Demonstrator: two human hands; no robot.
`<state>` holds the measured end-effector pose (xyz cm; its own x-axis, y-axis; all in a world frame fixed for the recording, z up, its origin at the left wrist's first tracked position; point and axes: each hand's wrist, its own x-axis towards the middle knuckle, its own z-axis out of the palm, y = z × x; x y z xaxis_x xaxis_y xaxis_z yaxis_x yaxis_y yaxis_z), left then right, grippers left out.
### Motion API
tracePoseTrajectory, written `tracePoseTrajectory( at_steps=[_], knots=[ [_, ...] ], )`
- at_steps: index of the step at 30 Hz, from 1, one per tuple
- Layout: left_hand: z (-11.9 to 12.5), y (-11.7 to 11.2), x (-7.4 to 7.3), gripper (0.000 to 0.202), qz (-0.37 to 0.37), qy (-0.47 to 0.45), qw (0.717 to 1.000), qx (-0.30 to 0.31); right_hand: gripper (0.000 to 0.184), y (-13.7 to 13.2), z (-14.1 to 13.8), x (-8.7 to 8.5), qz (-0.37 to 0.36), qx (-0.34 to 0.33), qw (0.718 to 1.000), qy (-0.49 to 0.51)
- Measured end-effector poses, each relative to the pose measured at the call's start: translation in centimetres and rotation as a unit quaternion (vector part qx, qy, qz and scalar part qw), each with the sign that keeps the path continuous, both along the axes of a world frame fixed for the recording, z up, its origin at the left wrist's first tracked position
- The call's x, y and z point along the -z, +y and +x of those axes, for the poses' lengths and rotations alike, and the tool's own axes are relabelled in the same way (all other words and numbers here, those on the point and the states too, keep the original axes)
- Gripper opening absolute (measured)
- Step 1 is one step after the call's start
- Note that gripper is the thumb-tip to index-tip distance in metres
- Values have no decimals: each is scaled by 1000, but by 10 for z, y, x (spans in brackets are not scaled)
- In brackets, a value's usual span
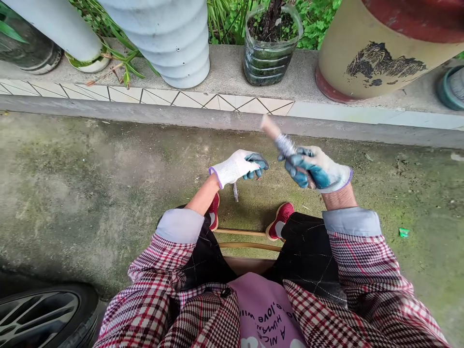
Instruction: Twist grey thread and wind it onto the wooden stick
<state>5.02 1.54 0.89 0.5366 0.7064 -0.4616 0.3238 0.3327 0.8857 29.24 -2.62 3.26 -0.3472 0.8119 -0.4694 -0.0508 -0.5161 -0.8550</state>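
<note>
My right hand [313, 168], in a white glove with a blue-green coated palm, is closed around a wooden stick [270, 126] wrapped with shiny silvery material [285, 145]. The stick tilts up to the left, its far end blurred. In a matching glove, my left hand [242, 166] is a little to the left, apart from the stick, fingers curled together. Whether something small sits in those fingers is hidden. Just below that hand shows a thin silvery strip [236, 192]; I cannot tell if it touches the glove.
Ahead runs a low ledge [224, 65] with a tiled face. On it stand a cut plastic bottle planter [268, 60], a ribbed white pot [174, 43] and a large tan pot [366, 58]. A car wheel [43, 314] is at lower left. A green scrap [403, 232] lies at right.
</note>
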Motion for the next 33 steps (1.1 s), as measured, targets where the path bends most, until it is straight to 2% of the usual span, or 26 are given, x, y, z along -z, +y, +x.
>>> tracePoseTrajectory(
  at_steps=[2,4,6,8,11,14,17,19,24,26,30,32,33],
  knots=[
    [-3,2,-1,8,27,-18,998,48,46,-3,-3,-1,-28,-135,990,-22],
    [-8,4,-1,9,58,-40,993,92,44,-6,-7,-1,-44,-242,968,-46],
    [-14,5,1,14,81,-31,988,125,39,-7,-12,1,-39,-302,948,-88],
    [-19,6,6,17,106,5,984,144,29,-6,-15,6,-17,-333,927,-170],
    [-20,7,15,15,170,61,967,177,14,-3,-17,18,26,-339,888,-311],
    [-15,7,23,17,240,117,943,200,17,2,-20,31,71,-337,839,-421],
    [-11,7,25,17,277,154,928,196,19,7,-24,38,116,-352,784,-497],
    [-10,7,24,17,285,171,923,193,18,8,-25,38,116,-363,768,-514],
    [-4,3,23,17,264,191,932,160,22,11,-24,27,99,-358,750,-548],
    [-2,0,22,18,225,172,951,126,24,13,-22,22,98,-335,746,-567],
    [3,-4,18,17,110,75,989,65,24,18,-17,18,104,-280,741,-602],
    [5,-5,15,15,57,39,997,28,22,18,-16,18,99,-247,766,-586],
    [6,-6,13,13,33,23,999,9,20,17,-15,18,90,-219,793,-562]
  ],
)
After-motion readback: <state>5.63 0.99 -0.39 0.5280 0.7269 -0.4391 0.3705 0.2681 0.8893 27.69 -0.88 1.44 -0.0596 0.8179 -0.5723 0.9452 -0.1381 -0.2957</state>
